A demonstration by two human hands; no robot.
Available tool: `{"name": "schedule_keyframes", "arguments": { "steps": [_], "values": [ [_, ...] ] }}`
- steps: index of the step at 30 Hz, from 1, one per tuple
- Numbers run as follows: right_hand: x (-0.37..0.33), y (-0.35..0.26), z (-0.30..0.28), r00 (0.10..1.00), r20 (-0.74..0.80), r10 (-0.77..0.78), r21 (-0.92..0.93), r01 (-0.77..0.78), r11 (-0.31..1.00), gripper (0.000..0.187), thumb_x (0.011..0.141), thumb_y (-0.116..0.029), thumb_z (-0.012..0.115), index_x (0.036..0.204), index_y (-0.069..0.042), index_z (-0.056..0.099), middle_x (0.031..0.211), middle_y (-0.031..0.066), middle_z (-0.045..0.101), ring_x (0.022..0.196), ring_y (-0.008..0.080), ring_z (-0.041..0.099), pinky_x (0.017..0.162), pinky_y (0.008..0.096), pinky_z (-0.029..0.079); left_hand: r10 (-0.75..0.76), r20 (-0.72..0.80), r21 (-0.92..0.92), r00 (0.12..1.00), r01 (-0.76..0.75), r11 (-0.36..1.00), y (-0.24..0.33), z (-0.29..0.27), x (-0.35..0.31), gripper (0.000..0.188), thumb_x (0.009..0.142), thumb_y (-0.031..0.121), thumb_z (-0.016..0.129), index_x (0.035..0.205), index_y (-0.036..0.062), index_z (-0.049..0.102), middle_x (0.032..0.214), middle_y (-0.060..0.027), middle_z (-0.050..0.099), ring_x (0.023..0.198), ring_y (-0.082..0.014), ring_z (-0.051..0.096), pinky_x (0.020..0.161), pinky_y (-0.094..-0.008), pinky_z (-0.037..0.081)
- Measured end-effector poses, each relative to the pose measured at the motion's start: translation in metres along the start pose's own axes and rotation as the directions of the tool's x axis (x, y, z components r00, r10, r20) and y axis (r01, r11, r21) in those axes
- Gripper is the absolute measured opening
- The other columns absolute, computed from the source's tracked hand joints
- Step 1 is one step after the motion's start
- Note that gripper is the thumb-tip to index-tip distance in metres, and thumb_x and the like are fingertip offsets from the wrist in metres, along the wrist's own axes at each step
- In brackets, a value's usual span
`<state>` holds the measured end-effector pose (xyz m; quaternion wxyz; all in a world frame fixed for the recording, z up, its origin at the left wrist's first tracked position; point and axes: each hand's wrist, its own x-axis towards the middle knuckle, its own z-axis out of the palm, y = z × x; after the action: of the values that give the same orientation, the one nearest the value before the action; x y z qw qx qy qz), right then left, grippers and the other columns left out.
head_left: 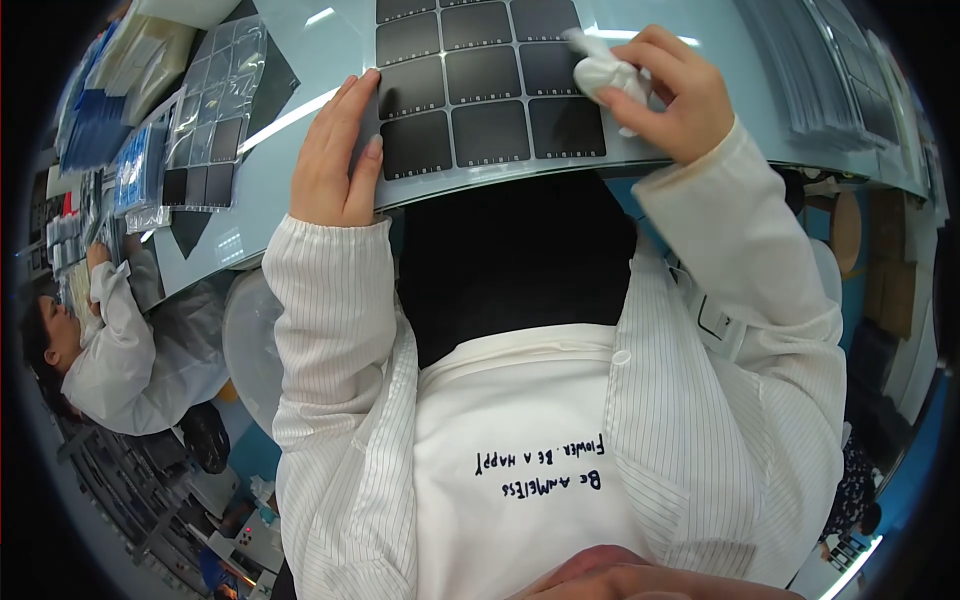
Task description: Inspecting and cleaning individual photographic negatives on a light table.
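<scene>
A sheet of dark rectangular panels (485,75), set in rows with pale gaps between them, lies flat on the glass-topped table (330,30) in front of me. Each panel has a line of small light marks along its near edge. My left hand (335,155) rests flat at the sheet's left edge, fingers stretched out and holding nothing. At the right edge, my right hand (685,95) is closed around a crumpled white cloth (603,75), which touches or hovers just over the panels; which of the two I cannot tell.
On the left lie clear sheets with dark panels (205,120) and blue-and-white stacks (140,165). A pile of clear sheets (825,80) stands at the right. The table's near edge runs just before my body. Another person in white (135,350) works at the far left.
</scene>
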<state>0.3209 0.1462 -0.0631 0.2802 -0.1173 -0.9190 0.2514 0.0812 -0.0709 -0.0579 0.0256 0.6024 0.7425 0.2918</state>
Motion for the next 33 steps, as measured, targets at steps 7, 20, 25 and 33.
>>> {"name": "schedule_keyframes", "arguments": {
  "steps": [7, 20, 25, 33],
  "values": [
    [-0.004, -0.01, -0.001, 0.995, 0.096, 0.004, 0.087, -0.013, 0.996, 0.03, 0.07, -0.014, 0.071, 0.096, 0.0, 0.062, 0.083, 0.0052, 0.054, 0.06, 0.0126, 0.051, 0.052, 0.0237, 0.041, 0.008, -0.002, 0.001, 1.0, -0.008, 1.0, -0.003, 0.001, -0.003, 0.05, 0.083, 0.004, 0.049, 0.133, 0.0091, 0.044, 0.132, -0.0186, 0.048, 0.126, -0.0335, 0.042, 0.104, -0.0397, 0.034],
    [-0.002, -0.041, 0.017, 0.995, 0.074, -0.072, 0.055, 0.068, 0.996, 0.031, 0.069, -0.014, 0.074, 0.093, 0.0, 0.062, 0.082, 0.0056, 0.057, 0.062, 0.0131, 0.056, 0.052, 0.0241, 0.043, -0.004, 0.008, 0.015, 1.0, 0.004, 1.0, -0.006, 0.002, -0.002, 0.05, 0.084, 0.007, 0.049, 0.134, 0.011, 0.044, 0.135, -0.018, 0.045, 0.128, -0.0331, 0.04, 0.104, -0.0404, 0.033],
    [0.003, -0.001, 0.004, 0.984, -0.155, 0.09, -0.162, -0.115, 0.98, 0.023, 0.073, -0.014, 0.071, 0.091, -0.002, 0.064, 0.074, 0.0021, 0.054, 0.056, 0.0087, 0.049, 0.047, 0.0213, 0.037, -0.016, 0.01, 0.012, 1.0, 0.016, 1.0, -0.005, 0.001, -0.001, 0.051, 0.084, 0.008, 0.049, 0.135, 0.0113, 0.044, 0.135, -0.0171, 0.045, 0.129, -0.0327, 0.038, 0.105, -0.0408, 0.033],
    [0.009, -0.013, 0.001, 0.988, -0.118, 0.103, -0.114, -0.117, 0.987, 0.029, 0.072, -0.017, 0.074, 0.092, 0.001, 0.063, 0.081, 0.0057, 0.056, 0.057, 0.0125, 0.05, 0.049, 0.0243, 0.039, 0.016, 0.013, -0.018, 1.0, -0.015, 1.0, -0.012, 0.003, -0.001, 0.05, 0.085, 0.01, 0.049, 0.135, 0.0102, 0.044, 0.135, -0.0154, 0.046, 0.13, -0.0329, 0.038, 0.105, -0.0413, 0.033]
  ]
}}
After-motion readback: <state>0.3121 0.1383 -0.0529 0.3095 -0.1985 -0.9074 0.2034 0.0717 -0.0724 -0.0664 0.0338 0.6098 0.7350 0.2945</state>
